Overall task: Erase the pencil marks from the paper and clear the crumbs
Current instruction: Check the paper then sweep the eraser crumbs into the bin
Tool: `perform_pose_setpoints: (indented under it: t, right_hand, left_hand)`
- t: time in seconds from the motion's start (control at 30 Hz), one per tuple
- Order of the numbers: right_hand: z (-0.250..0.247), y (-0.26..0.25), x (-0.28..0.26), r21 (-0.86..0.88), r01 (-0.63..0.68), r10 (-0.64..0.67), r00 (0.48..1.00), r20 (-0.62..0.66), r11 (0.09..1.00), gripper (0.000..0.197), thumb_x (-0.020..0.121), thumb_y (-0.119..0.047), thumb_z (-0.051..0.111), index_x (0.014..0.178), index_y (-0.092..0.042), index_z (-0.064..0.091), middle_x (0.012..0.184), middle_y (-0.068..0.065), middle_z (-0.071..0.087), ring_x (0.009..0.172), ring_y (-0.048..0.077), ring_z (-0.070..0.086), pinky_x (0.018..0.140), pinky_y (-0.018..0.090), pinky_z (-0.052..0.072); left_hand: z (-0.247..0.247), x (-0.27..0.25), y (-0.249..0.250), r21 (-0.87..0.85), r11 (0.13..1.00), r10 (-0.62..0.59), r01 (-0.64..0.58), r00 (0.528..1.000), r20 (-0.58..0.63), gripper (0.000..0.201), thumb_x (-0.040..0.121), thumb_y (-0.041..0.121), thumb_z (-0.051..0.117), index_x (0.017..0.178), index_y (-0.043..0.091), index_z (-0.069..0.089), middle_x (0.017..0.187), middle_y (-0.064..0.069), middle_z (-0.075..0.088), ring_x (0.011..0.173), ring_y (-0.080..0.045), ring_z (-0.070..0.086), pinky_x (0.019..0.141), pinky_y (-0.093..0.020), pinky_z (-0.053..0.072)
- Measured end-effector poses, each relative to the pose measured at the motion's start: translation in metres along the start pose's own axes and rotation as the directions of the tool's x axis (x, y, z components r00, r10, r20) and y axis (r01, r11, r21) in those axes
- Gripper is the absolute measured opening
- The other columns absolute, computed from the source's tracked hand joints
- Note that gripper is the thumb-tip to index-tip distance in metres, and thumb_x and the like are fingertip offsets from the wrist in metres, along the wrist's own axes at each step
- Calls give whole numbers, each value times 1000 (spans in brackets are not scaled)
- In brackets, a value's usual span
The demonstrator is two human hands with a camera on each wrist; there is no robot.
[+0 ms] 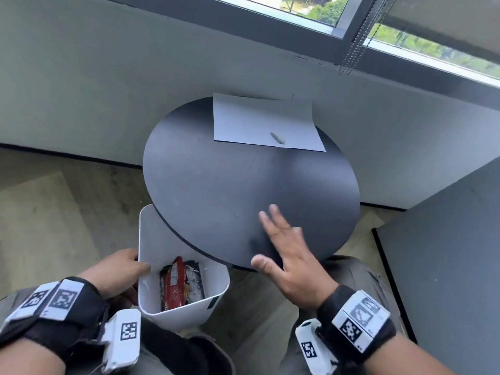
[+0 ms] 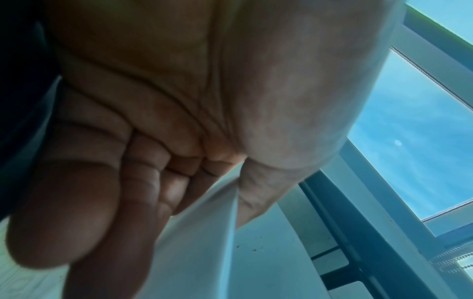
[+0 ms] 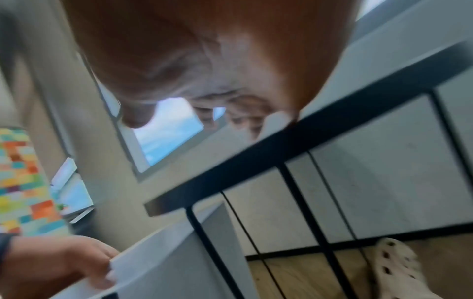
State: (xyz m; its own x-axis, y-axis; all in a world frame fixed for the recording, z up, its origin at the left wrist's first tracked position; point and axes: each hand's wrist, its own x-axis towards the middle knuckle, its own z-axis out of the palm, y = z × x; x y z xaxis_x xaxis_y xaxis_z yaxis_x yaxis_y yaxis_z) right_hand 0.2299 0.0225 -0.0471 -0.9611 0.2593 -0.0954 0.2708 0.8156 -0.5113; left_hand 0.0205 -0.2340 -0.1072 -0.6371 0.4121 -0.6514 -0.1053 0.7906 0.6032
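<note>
A white sheet of paper lies at the far side of the round black table, with a small grey eraser on its near edge. My right hand lies flat with straight spread fingers on the table's near rim; tiny pale crumbs dot the surface to its left. My left hand grips the left wall of a white bin, held just under the table's near-left edge. In the left wrist view my thumb and fingers pinch the bin wall.
The bin holds a red wrapper and dark rubbish. A grey wall with a window stands behind the table, a grey panel to the right. Thin black table legs and a pale perforated shoe show below.
</note>
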Motion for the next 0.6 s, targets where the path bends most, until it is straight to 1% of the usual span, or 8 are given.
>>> perform_pose_setpoints:
  t: [0.07, 0.1, 0.2, 0.27, 0.33, 0.4, 0.5, 0.6]
  right_hand:
    - [-11, 8, 2, 103, 138, -124, 984, -132, 985, 78, 91, -64, 42, 155, -28, 14, 163, -8, 1, 148, 4, -2, 121, 30, 5]
    - [-18, 23, 6, 96, 62, -38, 971, -235, 993, 76, 92, -61, 44, 154, -25, 18, 163, -6, 5, 148, 5, 1, 121, 31, 7]
    - [-28, 58, 15, -16, -521, 497, 823, -275, 854, 78, 91, -66, 35, 154, -25, 13, 163, 4, -1, 149, 19, -4, 120, 51, 4]
    - [-13, 51, 20, -178, -626, 598, 779, -187, 760, 82, 89, -72, 26, 154, -25, 9, 163, 8, -5, 148, 30, -7, 117, 57, 0]
    - [11, 16, 21, -290, -491, 482, 870, -108, 821, 85, 87, -75, 17, 155, -26, 4, 162, 7, -14, 147, 33, -16, 116, 58, -5]
    - [34, -30, 14, -325, -178, 207, 977, 55, 929, 87, 85, -76, 12, 155, -26, -3, 159, 2, -25, 144, 27, -28, 115, 58, -10]
    - [43, -76, 5, -116, 296, -261, 934, 242, 948, 92, 87, -72, 36, 156, -21, 2, 161, -3, -16, 146, 12, -22, 120, 47, -6]
    - [16, -48, 29, 49, 157, -156, 988, -12, 986, 94, 84, -71, 38, 155, -20, 5, 161, -6, -8, 146, 4, -14, 122, 38, -3]
  left_hand:
    - [0, 1, -2, 24, 1000, 9, -9, 1000, -7, 10, 88, 12, 62, 96, 8, 67, 84, -13, 76, 68, -35, 75, 66, -46, 61]
    - [0, 1, -3, 33, 999, 10, -10, 1000, -9, 8, 90, 7, 60, 96, 8, 66, 85, -14, 76, 68, -35, 75, 65, -47, 60]
    - [-1, 6, -6, 46, 999, 5, -5, 1000, -10, 11, 92, 3, 58, 98, 9, 66, 87, -13, 76, 70, -34, 75, 64, -44, 61]
    - [-2, 5, -5, 69, 998, 11, -11, 1000, 7, 13, 90, 10, 61, 102, 11, 67, 91, -8, 76, 75, -30, 75, 70, -42, 61]
    - [-3, 5, -5, 78, 997, 7, -8, 1000, 15, 19, 85, 20, 64, 103, 15, 68, 94, -6, 76, 77, -27, 76, 75, -44, 62]
    - [-3, 4, -4, 84, 996, 5, -6, 1000, 11, 20, 83, 23, 64, 102, 16, 67, 95, -6, 76, 77, -26, 75, 75, -45, 61]
    - [-2, 5, -6, 56, 998, 12, -12, 1000, 0, 18, 84, 16, 65, 101, 11, 67, 90, -10, 76, 70, -29, 76, 69, -48, 62]
    - [-2, 3, -7, 65, 998, 5, -6, 1000, 13, 13, 91, 6, 58, 100, 12, 65, 90, -13, 75, 64, -32, 75, 63, -47, 62]
